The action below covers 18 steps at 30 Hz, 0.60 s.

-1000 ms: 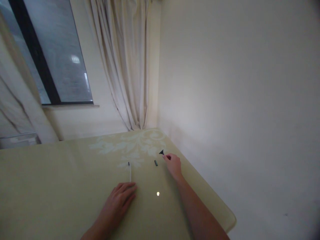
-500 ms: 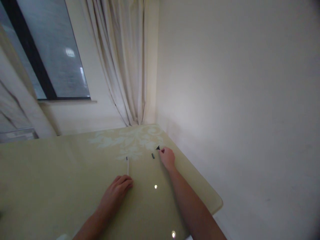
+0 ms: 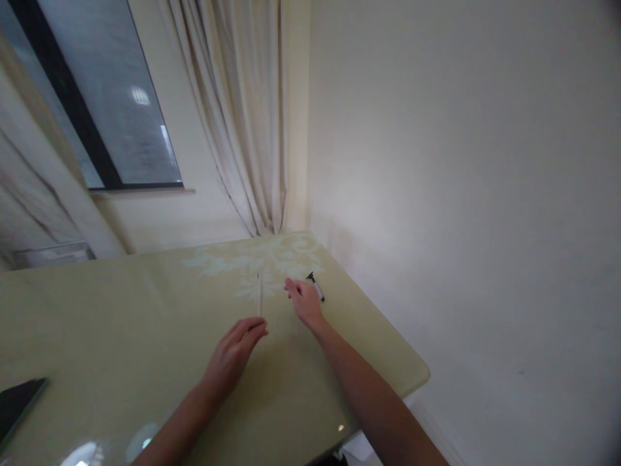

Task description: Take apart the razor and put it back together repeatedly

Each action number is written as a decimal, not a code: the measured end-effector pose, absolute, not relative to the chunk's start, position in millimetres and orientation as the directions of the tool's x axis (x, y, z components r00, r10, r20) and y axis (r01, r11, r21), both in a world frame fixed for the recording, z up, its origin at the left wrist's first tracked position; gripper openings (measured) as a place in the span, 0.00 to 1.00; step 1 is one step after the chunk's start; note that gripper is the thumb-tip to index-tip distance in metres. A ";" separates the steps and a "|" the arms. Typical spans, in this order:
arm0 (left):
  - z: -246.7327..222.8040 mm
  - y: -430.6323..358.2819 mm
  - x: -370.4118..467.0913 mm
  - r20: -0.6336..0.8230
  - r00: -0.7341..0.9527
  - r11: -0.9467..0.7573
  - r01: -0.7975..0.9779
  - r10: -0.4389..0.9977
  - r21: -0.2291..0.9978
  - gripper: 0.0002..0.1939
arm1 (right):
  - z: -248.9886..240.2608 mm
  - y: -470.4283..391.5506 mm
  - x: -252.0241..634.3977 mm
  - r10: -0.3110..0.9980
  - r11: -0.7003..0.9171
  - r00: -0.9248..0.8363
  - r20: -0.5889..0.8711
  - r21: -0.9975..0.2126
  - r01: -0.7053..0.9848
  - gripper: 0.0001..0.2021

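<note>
My left hand (image 3: 239, 346) is closed on the lower end of a slim white toothbrush (image 3: 261, 298). The brush points away from me, its small dark head at the far end. To the right, my right hand (image 3: 304, 301) has its fingers bent and pressed together, pointing left. Whatever they pinch, if anything, is hidden. Just beyond this hand's right side lies a razor (image 3: 317, 289) with a black T-shaped head and a pale handle with a dark end. The hand partly overlaps it.
The pale green glossy table (image 3: 121, 323) carries a white floral pattern near its far corner. A dark flat object (image 3: 19, 402) lies at its left edge. A white wall (image 3: 460, 194) runs along the right. Curtains (image 3: 242, 116) and a window (image 3: 111, 97) stand behind.
My right hand has moved left, uncovering the razor's handle. My left hand has shifted forward and right with the toothbrush. The small dark piece on the table no longer shows. The view has shifted slightly.
</note>
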<state>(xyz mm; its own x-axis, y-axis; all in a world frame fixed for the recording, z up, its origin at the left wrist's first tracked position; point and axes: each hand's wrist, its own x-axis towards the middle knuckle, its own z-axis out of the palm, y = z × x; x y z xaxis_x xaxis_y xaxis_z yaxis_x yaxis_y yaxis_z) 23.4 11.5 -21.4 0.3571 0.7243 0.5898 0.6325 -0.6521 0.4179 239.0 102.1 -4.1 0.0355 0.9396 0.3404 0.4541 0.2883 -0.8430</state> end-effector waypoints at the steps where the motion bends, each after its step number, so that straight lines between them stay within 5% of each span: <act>1: -17.7 7.6 29.1 0.608 0.392 -0.690 0.609 0.690 0.390 0.15 | -4.0 99.3 227.8 0.963 0.258 -0.015 0.268 -0.909 0.327 0.30; 4: -9.8 0.0 50.4 0.611 0.500 -0.774 0.534 0.614 0.341 0.15 | -2.3 94.7 208.3 0.982 0.057 -0.171 0.076 -0.992 -0.110 0.29; 7: -6.0 9.7 70.6 0.573 0.569 -0.803 0.488 0.590 0.342 0.15 | 4.1 97.1 218.3 0.993 -0.053 -0.118 -0.004 -0.908 -0.416 0.24; 10: -4.2 43.5 86.7 0.510 0.510 -0.720 0.535 0.693 0.443 0.16 | 13.0 105.2 247.9 0.995 -0.011 0.082 -0.062 -0.859 -0.512 0.24; 13: -6.0 89.5 103.3 0.294 0.354 -0.460 0.680 0.888 0.571 0.21 | 18.1 112.6 275.1 0.971 0.023 0.213 -0.108 -0.846 -0.533 0.24; 18: -22.1 141.2 132.6 0.201 0.255 -0.325 0.750 0.946 0.577 0.34 | 14.6 115.3 287.3 0.966 0.030 0.209 -0.151 -0.739 -0.673 0.23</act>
